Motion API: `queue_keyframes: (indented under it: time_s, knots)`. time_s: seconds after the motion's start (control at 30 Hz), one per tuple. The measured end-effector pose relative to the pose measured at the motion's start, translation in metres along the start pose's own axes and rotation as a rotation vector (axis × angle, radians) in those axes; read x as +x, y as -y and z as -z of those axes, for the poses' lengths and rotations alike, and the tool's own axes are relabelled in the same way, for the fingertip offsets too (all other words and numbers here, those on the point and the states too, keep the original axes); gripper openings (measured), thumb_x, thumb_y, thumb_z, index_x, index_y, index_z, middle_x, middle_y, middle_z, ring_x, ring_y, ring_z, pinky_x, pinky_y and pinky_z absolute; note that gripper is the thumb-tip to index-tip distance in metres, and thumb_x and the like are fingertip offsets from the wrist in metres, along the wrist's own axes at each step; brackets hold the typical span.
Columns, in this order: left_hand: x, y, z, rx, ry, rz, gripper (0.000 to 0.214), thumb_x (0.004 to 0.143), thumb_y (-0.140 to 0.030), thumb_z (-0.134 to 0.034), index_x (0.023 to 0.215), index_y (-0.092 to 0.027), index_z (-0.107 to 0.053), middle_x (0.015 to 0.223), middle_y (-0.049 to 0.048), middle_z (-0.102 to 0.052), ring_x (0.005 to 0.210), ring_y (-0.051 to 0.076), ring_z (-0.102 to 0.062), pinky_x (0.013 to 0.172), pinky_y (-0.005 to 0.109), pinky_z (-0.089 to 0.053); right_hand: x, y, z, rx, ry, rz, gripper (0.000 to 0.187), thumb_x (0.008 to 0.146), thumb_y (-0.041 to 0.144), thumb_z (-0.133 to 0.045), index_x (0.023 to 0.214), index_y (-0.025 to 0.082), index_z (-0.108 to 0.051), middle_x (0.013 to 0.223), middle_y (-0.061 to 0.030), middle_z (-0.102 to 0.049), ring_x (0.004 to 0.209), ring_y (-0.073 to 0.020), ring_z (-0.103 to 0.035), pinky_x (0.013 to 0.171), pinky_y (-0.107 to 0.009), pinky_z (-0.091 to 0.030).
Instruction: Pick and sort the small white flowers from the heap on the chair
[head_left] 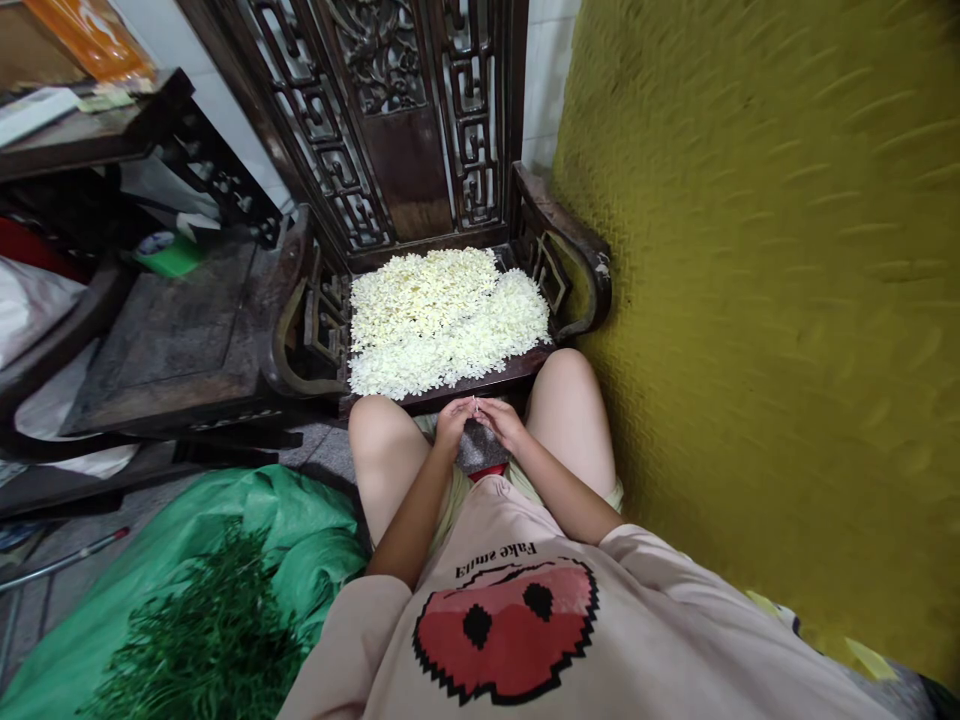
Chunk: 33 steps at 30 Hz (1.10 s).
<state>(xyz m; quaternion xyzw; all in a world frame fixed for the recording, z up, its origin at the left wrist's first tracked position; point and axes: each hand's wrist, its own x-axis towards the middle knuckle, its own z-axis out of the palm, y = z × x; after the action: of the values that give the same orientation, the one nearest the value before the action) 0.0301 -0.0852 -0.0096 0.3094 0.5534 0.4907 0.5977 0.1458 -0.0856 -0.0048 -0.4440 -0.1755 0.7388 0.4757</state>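
Ochre-green wall (750, 300) fills my view to the right of the carved chair (409, 160), pressing close against its armrest. Left of the chair stands a lower dark wooden seat (172, 340), bare but for clutter at its far side. Down and to the left of the chair, on the floor, lies a green sheet (300, 520) with a heap of green stems (202, 640) on it.

On the chair's seat, a broad bed of white flowers (442, 320) covers nearly the whole board, its long side running across from armrest to armrest. The person I am watching sits right in front of the chair, bare knees touching its front rail.

Just below that rail, in the lap, lies a grey cloth (480, 455). Over it the left hand (454, 422) and right hand (504, 420) meet, fingertips drawn together on a pale speck (474, 403). It is too small for me to name, and I cannot tell which hand carries it or how it is turned. The flowers lie straight ahead of both hands, near, just over the rail, with neither hand clearly closer.
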Motion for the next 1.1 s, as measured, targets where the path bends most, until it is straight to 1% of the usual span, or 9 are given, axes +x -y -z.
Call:
queue_keyframes:
  time_s: [0.13, 0.27, 0.5, 0.57, 0.7, 0.8, 0.9, 1.0, 1.1]
  knots:
    - [0.002, 0.004, 0.002, 0.01, -0.021, 0.02, 0.046, 0.048, -0.049, -0.076, 0.078, -0.015, -0.067, 0.073, 0.0055, -0.068, 0.059, 0.011, -0.056, 0.055, 0.024, -0.038, 0.0, -0.001, 0.0, 0.01, 0.022, -0.006, 0.027, 0.052, 0.03, -0.08, 0.072, 0.017, -0.068, 0.067, -0.0015, -0.067, 0.059, -0.0102, -0.058, 0.067, -0.026, -0.048]
    - [0.004, 0.007, 0.004, 0.013, -0.025, 0.014, 0.046, 0.049, -0.049, -0.075, 0.078, -0.015, -0.068, 0.072, 0.0055, -0.068, 0.057, 0.011, -0.056, 0.051, 0.022, -0.036, 0.0, 0.0, -0.001, 0.004, 0.021, -0.01, 0.026, 0.054, 0.031, -0.079, 0.073, 0.016, -0.068, 0.068, -0.0023, -0.067, 0.06, -0.0108, -0.059, 0.067, -0.026, -0.048]
    - [0.005, 0.009, 0.006, 0.004, -0.023, 0.032, 0.043, 0.051, -0.049, -0.075, 0.077, -0.015, -0.068, 0.071, 0.0049, -0.067, 0.056, 0.01, -0.056, 0.05, 0.022, -0.037, -0.002, 0.002, -0.002, -0.003, 0.03, -0.021, 0.026, 0.055, 0.031, -0.078, 0.074, 0.017, -0.069, 0.068, -0.0024, -0.068, 0.061, -0.0112, -0.06, 0.063, -0.024, -0.046]
    - [0.004, 0.007, 0.004, 0.011, -0.031, 0.027, 0.042, 0.051, -0.049, -0.074, 0.076, -0.015, -0.067, 0.07, 0.0049, -0.067, 0.057, 0.011, -0.056, 0.051, 0.023, -0.039, -0.002, 0.002, -0.002, -0.022, 0.028, -0.022, 0.026, 0.056, 0.032, -0.077, 0.074, 0.017, -0.069, 0.069, -0.0029, -0.068, 0.061, -0.0114, -0.059, 0.062, -0.024, -0.045]
    - [0.001, 0.002, 0.0, 0.037, -0.041, -0.051, 0.037, 0.055, -0.047, -0.072, 0.073, -0.015, -0.066, 0.071, 0.0051, -0.066, 0.063, 0.013, -0.057, 0.063, 0.027, -0.043, 0.0, 0.0, 0.0, -0.071, -0.002, -0.019, 0.029, 0.054, 0.035, -0.077, 0.075, 0.017, -0.069, 0.067, -0.002, -0.067, 0.056, -0.0095, -0.054, 0.055, -0.023, -0.04]
    - [-0.002, 0.0, -0.003, 0.086, -0.06, -0.122, 0.031, 0.059, -0.043, -0.07, 0.072, -0.015, -0.065, 0.071, 0.0055, -0.066, 0.067, 0.015, -0.058, 0.068, 0.029, -0.044, 0.001, -0.001, 0.002, -0.131, -0.03, 0.003, 0.031, 0.054, 0.039, -0.076, 0.076, 0.018, -0.069, 0.068, -0.0007, -0.066, 0.053, -0.0082, -0.051, 0.052, -0.022, -0.036]
    - [-0.004, -0.001, -0.002, 0.174, -0.102, -0.224, 0.026, 0.065, -0.04, -0.066, 0.073, -0.016, -0.065, 0.073, 0.0057, -0.065, 0.068, 0.015, -0.058, 0.07, 0.029, -0.044, 0.002, -0.003, 0.003, -0.191, -0.053, 0.029, 0.032, 0.054, 0.04, -0.075, 0.076, 0.018, -0.07, 0.07, -0.0003, -0.067, 0.053, -0.0081, -0.05, 0.052, -0.022, -0.034]
    - [-0.005, 0.0, -0.001, 0.309, -0.141, -0.324, 0.02, 0.07, -0.037, -0.062, 0.073, -0.017, -0.064, 0.074, 0.0048, -0.062, 0.068, 0.014, -0.055, 0.068, 0.028, -0.043, 0.003, -0.005, 0.004, -0.226, -0.075, 0.058, 0.031, 0.054, 0.04, -0.075, 0.076, 0.019, -0.071, 0.07, -0.0002, -0.067, 0.055, -0.0084, -0.05, 0.054, -0.022, -0.034]
    - [-0.005, 0.004, 0.0, 0.427, -0.137, -0.376, 0.018, 0.074, -0.035, -0.057, 0.072, -0.018, -0.062, 0.073, 0.0036, -0.058, 0.067, 0.014, -0.052, 0.067, 0.027, -0.041, 0.003, -0.006, 0.004, -0.226, -0.083, 0.085, 0.029, 0.053, 0.039, -0.075, 0.073, 0.019, -0.071, 0.07, 0.0001, -0.067, 0.056, -0.0088, -0.05, 0.055, -0.022, -0.035]
